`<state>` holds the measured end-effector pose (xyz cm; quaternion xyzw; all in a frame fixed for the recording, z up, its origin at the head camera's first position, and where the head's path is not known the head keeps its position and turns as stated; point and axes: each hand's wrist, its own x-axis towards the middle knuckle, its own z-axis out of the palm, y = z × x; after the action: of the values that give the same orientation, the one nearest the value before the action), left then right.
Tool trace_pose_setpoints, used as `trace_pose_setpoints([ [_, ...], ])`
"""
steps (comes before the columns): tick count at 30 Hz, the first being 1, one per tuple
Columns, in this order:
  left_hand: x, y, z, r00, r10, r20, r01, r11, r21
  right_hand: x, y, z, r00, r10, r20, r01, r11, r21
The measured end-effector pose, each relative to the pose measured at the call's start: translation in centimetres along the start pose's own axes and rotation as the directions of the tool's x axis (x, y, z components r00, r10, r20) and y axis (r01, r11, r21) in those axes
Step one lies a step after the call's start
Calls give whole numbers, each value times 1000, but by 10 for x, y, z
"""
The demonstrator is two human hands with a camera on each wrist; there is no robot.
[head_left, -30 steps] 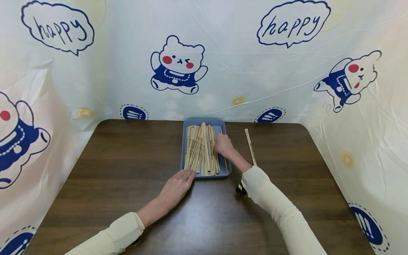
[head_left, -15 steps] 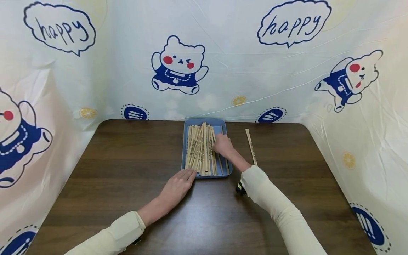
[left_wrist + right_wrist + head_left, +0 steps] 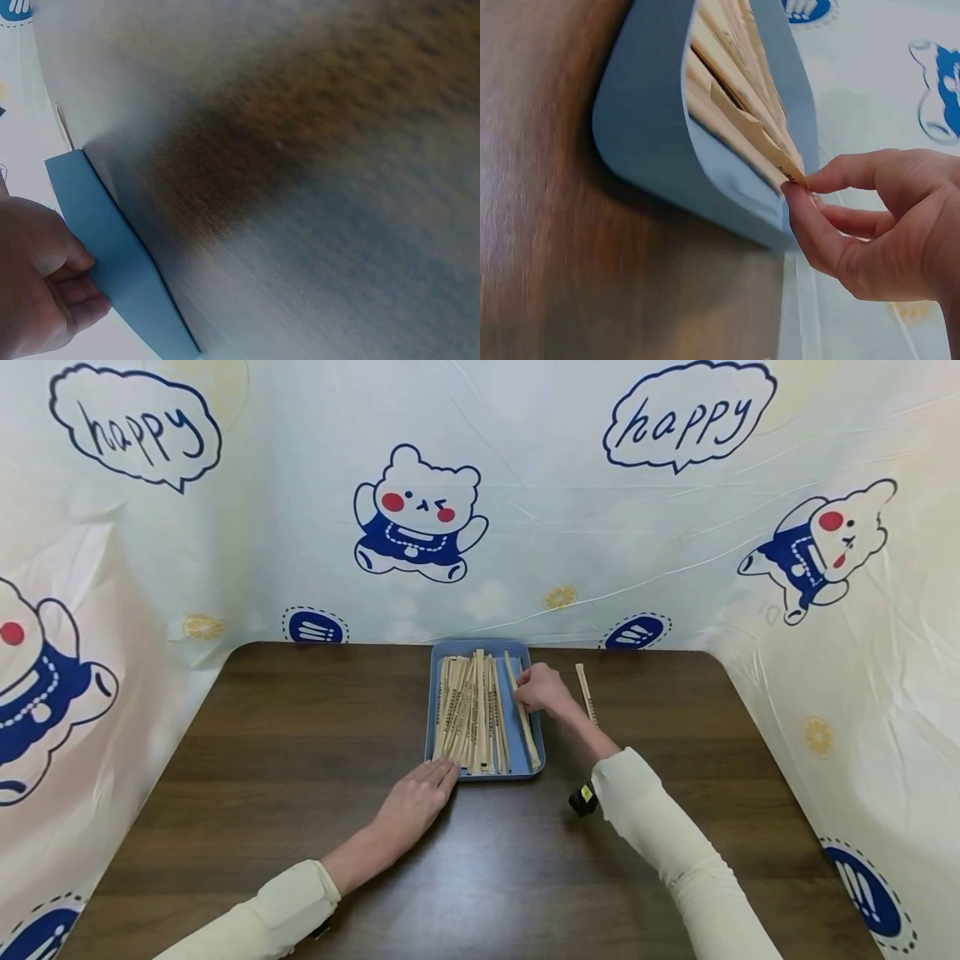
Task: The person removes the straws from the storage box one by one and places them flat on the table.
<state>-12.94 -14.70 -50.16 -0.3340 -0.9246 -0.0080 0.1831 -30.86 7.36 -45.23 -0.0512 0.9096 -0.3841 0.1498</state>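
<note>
In the head view my right hand (image 3: pixel 543 688) is over the right side of a blue tray (image 3: pixel 542 727), pinching one paper-wrapped pair of chopsticks (image 3: pixel 522 714). The right wrist view shows thumb and fingertips on the end of its printed tan sleeve (image 3: pixel 754 129), slanting inside the tray. A pile of similar chopstick packets (image 3: pixel 472 714) fills the tray's left and middle. My left hand (image 3: pixel 416 797) holds the near-left rim of the tray; in the left wrist view its curled fingers (image 3: pixel 86 300) lie against the blue outer wall (image 3: pixel 112 240).
Another chopstick packet (image 3: pixel 585 689) lies on the brown wooden table (image 3: pixel 315 718) right of the tray, partly behind my right forearm. A printed curtain (image 3: pixel 525 543) rises behind the table and along both sides.
My right hand has moved right, away from the pile, bringing the pinched chopstick packet toward the tray's right wall. A strip of blue tray floor now shows beside the pile. The left hand stays put.
</note>
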Motion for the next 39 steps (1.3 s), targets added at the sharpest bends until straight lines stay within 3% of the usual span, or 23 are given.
trace_pose_setpoints([
  [3,0,1,0,1000,-2,3,2,1000,7,-5,6,-14,998,55,37,-60,990,130],
  [8,0,1,1,1000,-4,-5,5,1000,8,-12,17,-37,994,84,74,-98,970,221],
  [15,0,1,1,1000,-9,-1,9,1000,0,-16,44,-61,989,128,69,-140,967,211],
  [27,2,0,0,1000,-2,-1,2,1000,1,-20,90,-84,978,205,46,-210,949,234],
  [39,1,0,1,1000,-1,-6,1,1000,-5,-18,114,-87,967,244,69,-253,945,205],
])
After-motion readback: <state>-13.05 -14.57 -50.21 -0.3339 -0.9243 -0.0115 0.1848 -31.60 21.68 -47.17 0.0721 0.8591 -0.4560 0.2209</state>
